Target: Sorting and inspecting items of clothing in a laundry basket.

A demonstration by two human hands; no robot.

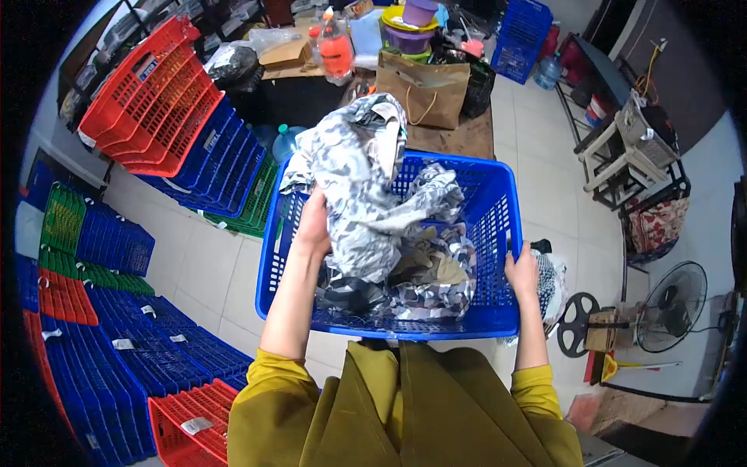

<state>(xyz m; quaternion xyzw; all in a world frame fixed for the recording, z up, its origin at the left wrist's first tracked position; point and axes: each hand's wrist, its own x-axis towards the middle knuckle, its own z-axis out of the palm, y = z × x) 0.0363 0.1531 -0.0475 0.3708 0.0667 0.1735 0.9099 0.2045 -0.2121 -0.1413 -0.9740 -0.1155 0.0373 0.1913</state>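
Note:
A blue plastic laundry basket (408, 334) is in front of my body, with crumpled clothes inside. My right hand (521, 273) is closed around the handle in its right wall. My left hand (315, 225) grips a bundle of grey-and-white patterned cloth (356, 233), which rises above the basket's far rim. Its fingers are mostly hidden behind the fabric. Lower in the basket lie a dark checked garment (435, 298) and a tan cloth (440, 268).
Stacked red (157, 99), blue (210, 157) and green baskets (254, 204) stand left. More baskets (93, 373) line the lower left. Ahead, a table holds a paper bag (420, 87) and a bottle of orange-red liquid (337, 52). A fan (671, 306) and stool (621, 154) are right.

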